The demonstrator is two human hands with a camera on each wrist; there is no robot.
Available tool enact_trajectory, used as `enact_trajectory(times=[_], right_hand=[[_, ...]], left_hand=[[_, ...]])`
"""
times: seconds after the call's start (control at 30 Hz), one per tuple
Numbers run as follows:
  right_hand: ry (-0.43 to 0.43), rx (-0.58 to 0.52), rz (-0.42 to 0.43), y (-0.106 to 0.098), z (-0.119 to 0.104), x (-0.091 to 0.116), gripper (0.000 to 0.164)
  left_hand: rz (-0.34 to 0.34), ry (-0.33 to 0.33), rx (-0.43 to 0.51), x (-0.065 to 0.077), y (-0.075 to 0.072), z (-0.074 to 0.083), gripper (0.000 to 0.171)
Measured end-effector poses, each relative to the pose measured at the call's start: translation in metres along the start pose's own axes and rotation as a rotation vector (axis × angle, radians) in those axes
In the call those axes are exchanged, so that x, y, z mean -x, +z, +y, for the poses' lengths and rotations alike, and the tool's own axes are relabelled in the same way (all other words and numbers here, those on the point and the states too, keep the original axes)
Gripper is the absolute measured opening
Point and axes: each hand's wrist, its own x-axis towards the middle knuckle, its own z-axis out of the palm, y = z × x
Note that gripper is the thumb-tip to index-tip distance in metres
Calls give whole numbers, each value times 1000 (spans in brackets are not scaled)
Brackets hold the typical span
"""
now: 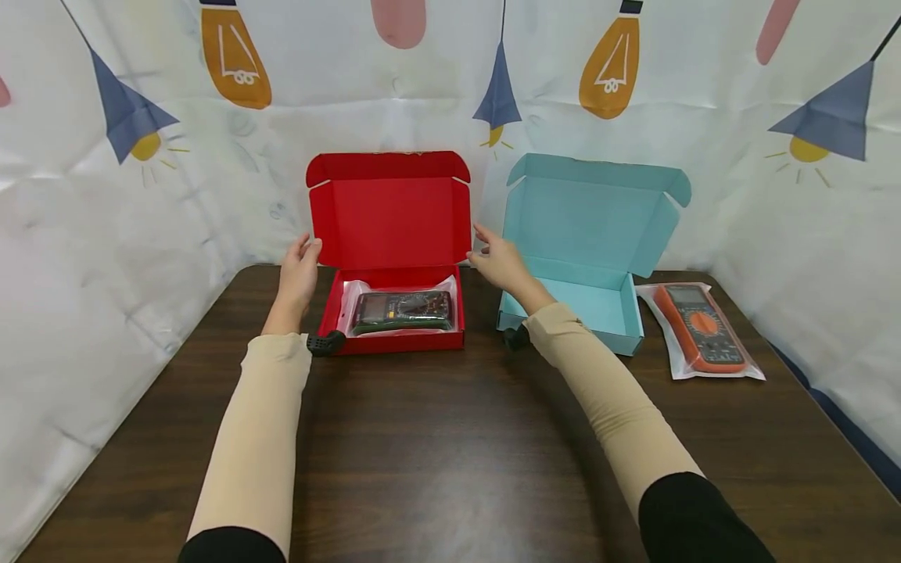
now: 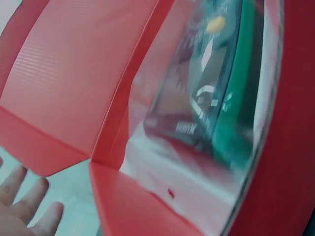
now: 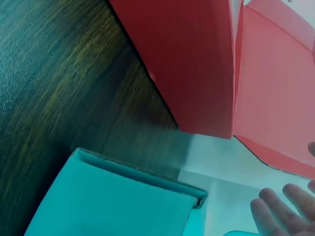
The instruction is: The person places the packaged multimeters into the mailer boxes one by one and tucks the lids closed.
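Observation:
A red cardboard box (image 1: 390, 223) stands with its lid raised. Inside lies a dark multimeter with a green edge (image 1: 404, 310), wrapped in clear plastic. My left hand (image 1: 299, 277) is at the left edge of the lid, fingers extended beside the side flap (image 2: 44, 147). At the lid's right edge is my right hand (image 1: 503, 262), index finger and thumb towards the flap and the other fingers bent loosely. In the right wrist view its fingers (image 3: 283, 211) look relaxed. Whether either hand touches the lid, I cannot tell.
A light blue box (image 1: 591, 227) with its lid up stands right of the red one, behind my right forearm. An orange multimeter (image 1: 704, 324) in a plastic bag lies beyond it on the dark wooden table (image 1: 450, 469). A printed white cloth (image 1: 422, 94) hangs behind.

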Motion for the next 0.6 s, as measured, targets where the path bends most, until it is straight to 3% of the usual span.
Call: enact_trajectory(times=[0.23, 0.6], right_hand=[[-7, -119, -21, 4, -7, 1, 67], [-23, -262, -47, 8, -8, 11, 62]], left_hand=[[31, -67, 145, -1, 5, -1, 64], [14, -58, 129, 12, 0, -2, 63]])
